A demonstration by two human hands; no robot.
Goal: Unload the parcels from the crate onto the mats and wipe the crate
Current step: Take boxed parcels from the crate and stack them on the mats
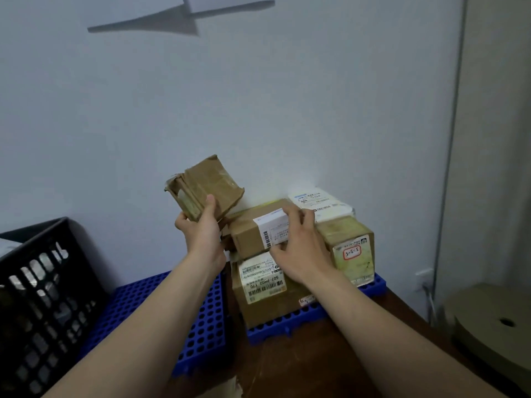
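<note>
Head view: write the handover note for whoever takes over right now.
Left hand holds a battered taped parcel in the air.
Right hand grips the small labelled box atop the large labelled box on the right blue mat.
Done: at least four parcels on that mat, counting that box.
Left: set down the held parcel, perhaps on the left blue mat; check the black crate, contents unclear; wipe it. No cloth in view.

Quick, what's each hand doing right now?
Left hand: holds a battered, taped brown parcel, raised.
Right hand: grips a white-labelled cardboard box.
</note>
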